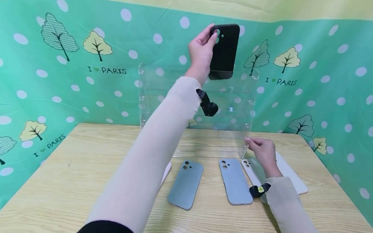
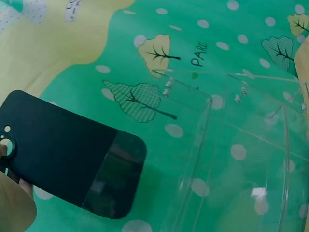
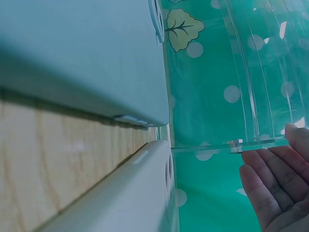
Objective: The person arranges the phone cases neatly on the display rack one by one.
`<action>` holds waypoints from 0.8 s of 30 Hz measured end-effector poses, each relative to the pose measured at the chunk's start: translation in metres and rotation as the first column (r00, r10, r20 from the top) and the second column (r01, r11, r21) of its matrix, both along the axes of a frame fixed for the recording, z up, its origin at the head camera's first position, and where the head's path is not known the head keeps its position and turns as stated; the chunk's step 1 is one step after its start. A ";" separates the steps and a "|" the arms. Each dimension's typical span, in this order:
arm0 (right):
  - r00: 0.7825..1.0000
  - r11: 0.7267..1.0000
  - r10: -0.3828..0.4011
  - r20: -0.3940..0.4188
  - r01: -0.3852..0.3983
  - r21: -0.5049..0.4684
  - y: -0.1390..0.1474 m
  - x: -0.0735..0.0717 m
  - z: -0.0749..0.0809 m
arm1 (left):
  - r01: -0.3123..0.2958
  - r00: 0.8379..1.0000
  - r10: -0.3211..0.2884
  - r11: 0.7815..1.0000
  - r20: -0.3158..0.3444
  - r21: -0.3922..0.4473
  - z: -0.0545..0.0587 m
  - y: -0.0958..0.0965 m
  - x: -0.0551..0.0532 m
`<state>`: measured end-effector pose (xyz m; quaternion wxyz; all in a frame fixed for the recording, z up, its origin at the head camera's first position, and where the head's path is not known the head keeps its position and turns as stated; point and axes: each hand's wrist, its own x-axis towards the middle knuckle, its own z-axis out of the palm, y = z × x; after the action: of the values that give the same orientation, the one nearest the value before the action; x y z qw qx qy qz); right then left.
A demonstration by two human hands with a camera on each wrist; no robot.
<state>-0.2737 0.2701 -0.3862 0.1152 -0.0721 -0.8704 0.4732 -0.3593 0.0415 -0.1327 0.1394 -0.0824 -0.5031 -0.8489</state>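
Up at the top edge of a clear acrylic display rack [image 1: 231, 115], my left hand [image 1: 201, 53] grips a black phone case [image 1: 226, 51] by its camera end. The thumb lies at the camera cutout, and the case's lower end overlaps the rack's top in the head view. In the left wrist view the black case [image 2: 63, 150] shows a glossier band at its far end. Low at the rack's right side, my right hand [image 1: 262, 153] pinches the edge of the side panel between thumb and fingers.
Two blue-grey phone cases [image 1: 187, 186] lie on the wooden table [image 1: 57, 180] before the rack. White and pale cases [image 1: 293, 176] lie under and beside the right wrist. Another pale case [image 1: 166, 174] is mostly hidden by the left sleeve. A patterned green curtain [image 1: 111, 90] hangs behind.
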 end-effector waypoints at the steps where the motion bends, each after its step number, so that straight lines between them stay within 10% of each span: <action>1: 1.000 1.000 -0.004 0.001 0.004 -0.001 0.000 0.000 0.000 | 0.005 1.000 -0.005 1.000 0.001 -0.012 -0.001 0.001 0.000; 24: 0.999 1.000 -0.030 -0.016 0.030 0.009 -0.002 0.000 -0.002 | 0.028 0.985 0.013 0.971 0.172 -0.236 -0.022 0.012 -0.027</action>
<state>-0.2733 0.2682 -0.3881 0.1293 -0.0810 -0.8704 0.4681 -0.3859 0.0534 -0.1544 0.0812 -0.0265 -0.6110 -0.7870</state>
